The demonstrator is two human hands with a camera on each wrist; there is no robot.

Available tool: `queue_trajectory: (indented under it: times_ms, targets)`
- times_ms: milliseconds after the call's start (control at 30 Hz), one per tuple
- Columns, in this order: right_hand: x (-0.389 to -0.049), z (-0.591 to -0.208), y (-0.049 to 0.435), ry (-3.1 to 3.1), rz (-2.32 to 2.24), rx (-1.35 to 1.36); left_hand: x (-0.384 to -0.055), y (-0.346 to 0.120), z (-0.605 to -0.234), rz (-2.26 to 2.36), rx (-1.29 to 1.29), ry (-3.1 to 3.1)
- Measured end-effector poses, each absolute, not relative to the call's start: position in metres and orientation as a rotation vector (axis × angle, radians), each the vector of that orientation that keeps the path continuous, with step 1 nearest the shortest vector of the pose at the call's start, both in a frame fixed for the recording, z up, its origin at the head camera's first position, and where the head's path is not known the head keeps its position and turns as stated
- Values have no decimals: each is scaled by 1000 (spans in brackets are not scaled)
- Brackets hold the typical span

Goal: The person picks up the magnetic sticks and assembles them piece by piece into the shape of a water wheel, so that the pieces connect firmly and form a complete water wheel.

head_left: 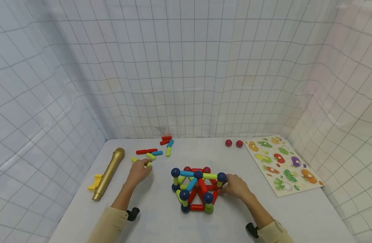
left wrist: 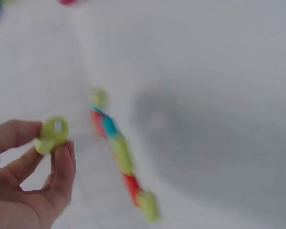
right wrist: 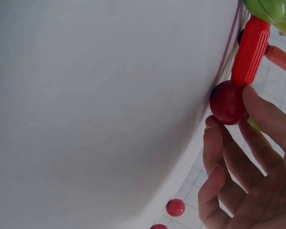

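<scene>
My left hand (head_left: 138,171) pinches a yellow-green magnetic rod (left wrist: 56,131) between thumb and fingers, its round end toward the left wrist camera. Around that hand lie more rods: a loose yellow-green rod (head_left: 150,156), red rods (head_left: 146,151) and a blue rod (head_left: 157,153). At the table's middle stands a frame of magnetic rods and balls, with a dark blue ball (head_left: 198,174) at its top centre. My right hand (head_left: 235,185) is at its right side, thumb and fingertips around a red ball (right wrist: 228,102) low on the frame. A red rod (right wrist: 250,51) joins that ball.
A gold tube-like microphone (head_left: 109,173) lies at the left beside a yellow plastic piece (head_left: 95,182). At the back right are two loose red balls (head_left: 228,143) and a vegetable picture board (head_left: 283,165). White gridded cloth (head_left: 189,67) walls the back and sides.
</scene>
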State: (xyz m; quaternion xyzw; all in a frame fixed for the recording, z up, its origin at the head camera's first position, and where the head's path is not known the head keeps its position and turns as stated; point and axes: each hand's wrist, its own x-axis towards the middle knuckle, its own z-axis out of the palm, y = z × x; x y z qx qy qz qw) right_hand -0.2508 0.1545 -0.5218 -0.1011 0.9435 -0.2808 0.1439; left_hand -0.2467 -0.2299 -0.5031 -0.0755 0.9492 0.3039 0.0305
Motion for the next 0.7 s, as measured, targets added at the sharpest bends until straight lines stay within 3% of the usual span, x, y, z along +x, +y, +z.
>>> queue_trajectory:
  times_ms: [200, 700]
  targets:
    - [-256, -518, 156, 2737, -784, -275, -202, -184, -466, 1536, -204, 2691]
    - [-251, -523, 155, 2730, -772, -277, -186, -158, -470, 1447, -60, 2645]
